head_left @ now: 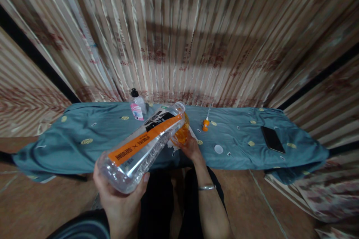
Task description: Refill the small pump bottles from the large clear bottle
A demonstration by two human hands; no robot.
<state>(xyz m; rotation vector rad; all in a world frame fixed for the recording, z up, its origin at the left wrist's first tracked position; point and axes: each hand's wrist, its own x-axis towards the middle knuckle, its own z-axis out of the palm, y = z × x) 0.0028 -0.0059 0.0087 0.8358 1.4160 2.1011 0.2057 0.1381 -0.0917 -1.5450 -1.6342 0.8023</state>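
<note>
My left hand (117, 194) is wrapped round the bottom of a large clear plastic bottle (143, 145) with an orange, black and silver label. The bottle is tilted, its uncapped-looking mouth pointing up and away to the right. Behind its neck, my right hand (190, 148) grips a smaller orange bottle (182, 133), partly hidden by the large one. The two bottles overlap in view; whether they touch I cannot tell. Something white and crumpled, perhaps tissue, shows beneath the orange bottle. An orange pump top (206, 124) with a thin clear tube lies to the right.
A teal patterned cloth (232, 134) covers the narrow table. On it are a clear bottle with a black cap and pink label (137, 106), a white round lid (218, 149) and a black phone (272, 139). A pleated curtain (179, 37) hangs behind; dark poles slant at both sides.
</note>
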